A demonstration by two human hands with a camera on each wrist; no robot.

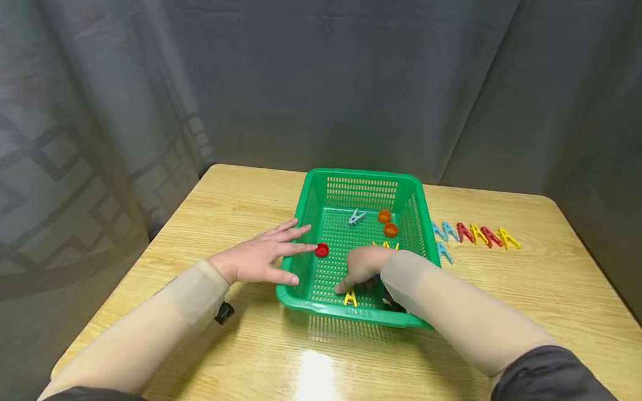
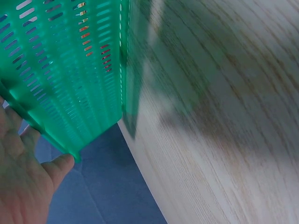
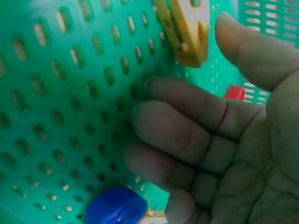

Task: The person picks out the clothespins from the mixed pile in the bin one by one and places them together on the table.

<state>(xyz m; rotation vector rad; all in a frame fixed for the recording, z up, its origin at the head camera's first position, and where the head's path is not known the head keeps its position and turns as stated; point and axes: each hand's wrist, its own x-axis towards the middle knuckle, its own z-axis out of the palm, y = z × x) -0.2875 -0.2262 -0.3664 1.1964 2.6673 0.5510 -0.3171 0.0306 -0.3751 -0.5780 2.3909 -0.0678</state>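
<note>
My left hand [image 1: 262, 255] rests with spread fingers over the left rim of a green plastic basket [image 1: 287, 296]. In the left wrist view its thumb [image 2: 60, 165] lies along that rim. My right hand [image 1: 363, 264] reaches inside the basket, near its front wall, with nothing between thumb and fingers. Beside it is a yellow clothespin [image 1: 350, 298], which the right wrist view shows above the loosely bent fingers [image 3: 170, 123]. A blue rounded piece [image 3: 117, 206] lies below those fingers. By my left fingertips sits a red cap [image 1: 322, 249].
Farther back in the basket lie a light blue clothespin [image 1: 356, 217] and two orange caps [image 1: 390, 230]. More yellow clothespins [image 1: 386, 245] show behind my right hand. On the table, right of the basket, several clothespins [image 1: 478, 234] form a row, with a blue one [image 1: 445, 253] in front.
</note>
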